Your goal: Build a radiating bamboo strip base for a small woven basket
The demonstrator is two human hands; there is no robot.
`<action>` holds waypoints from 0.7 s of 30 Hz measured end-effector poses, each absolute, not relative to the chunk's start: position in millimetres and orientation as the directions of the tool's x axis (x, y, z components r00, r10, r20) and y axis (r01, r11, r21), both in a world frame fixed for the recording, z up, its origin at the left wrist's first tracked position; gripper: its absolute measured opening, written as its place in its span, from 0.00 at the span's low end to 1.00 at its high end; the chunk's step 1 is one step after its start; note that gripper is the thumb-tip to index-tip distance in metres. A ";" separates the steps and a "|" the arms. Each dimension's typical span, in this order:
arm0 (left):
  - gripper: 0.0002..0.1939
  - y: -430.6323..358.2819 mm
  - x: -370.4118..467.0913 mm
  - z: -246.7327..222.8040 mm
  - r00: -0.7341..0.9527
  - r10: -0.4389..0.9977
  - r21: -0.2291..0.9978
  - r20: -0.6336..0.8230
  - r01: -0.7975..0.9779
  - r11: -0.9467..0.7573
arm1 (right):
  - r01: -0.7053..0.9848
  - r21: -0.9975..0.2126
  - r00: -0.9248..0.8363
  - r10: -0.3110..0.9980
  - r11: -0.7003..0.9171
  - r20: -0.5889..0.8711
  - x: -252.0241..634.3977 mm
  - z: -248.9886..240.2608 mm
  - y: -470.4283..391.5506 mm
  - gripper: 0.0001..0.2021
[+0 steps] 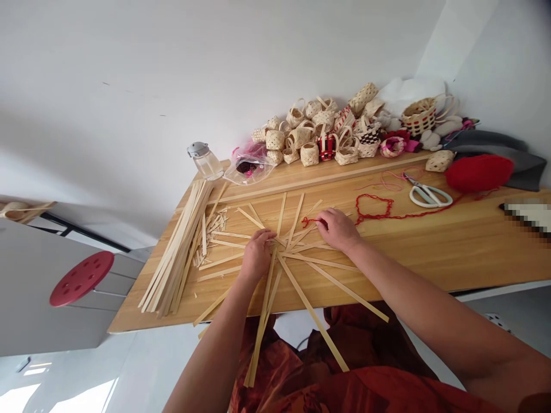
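Flat pale wooden strips cross at one centre and fan out like spokes on the table, some reaching past its front edge. My left hand is closed on the strips near their crossing. Red yarn trails across the wood from a red yarn ball. Pinched in the fingers of my right hand, just right of the centre, is the yarn near its end, a short curled tail sticking out to the left. The crossing itself is partly covered by my left fingers.
Long loose strips and short offcuts lie at the left. White-handled scissors rest at the right. Small woven baskets are heaped along the wall, beside a plastic bag and a bottle. A red stool stands left of the table.
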State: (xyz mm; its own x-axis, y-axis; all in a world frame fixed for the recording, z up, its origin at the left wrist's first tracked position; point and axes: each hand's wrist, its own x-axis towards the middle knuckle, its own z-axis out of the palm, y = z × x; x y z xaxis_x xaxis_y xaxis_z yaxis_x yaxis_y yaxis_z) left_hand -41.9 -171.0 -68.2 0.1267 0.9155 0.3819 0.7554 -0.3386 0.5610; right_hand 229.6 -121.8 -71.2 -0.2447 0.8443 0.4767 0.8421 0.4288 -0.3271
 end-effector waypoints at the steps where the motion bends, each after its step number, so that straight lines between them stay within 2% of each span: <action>1: 0.19 -171.2 -42.2 -69.1 0.130 0.917 0.554 0.378 0.761 -0.337 | 0.841 -0.330 -0.245 0.846 0.429 0.474 229.7 -71.1 -121.8 0.05; 7: 0.16 -175.0 -38.7 -72.4 0.176 0.911 0.518 0.372 0.775 -0.362 | 0.840 -0.329 -0.249 0.846 0.431 0.472 230.2 -71.6 -121.4 0.05; 14: 0.13 -183.4 -32.1 -78.0 0.231 0.859 0.405 0.458 0.806 -0.432 | 0.842 -0.323 -0.243 0.838 0.432 0.488 229.5 -71.8 -120.8 0.05; 21: 0.12 -186.2 -29.8 -80.4 0.229 0.848 0.415 0.477 0.792 -0.448 | 0.841 -0.333 -0.239 0.845 0.426 0.478 228.5 -66.6 -122.1 0.06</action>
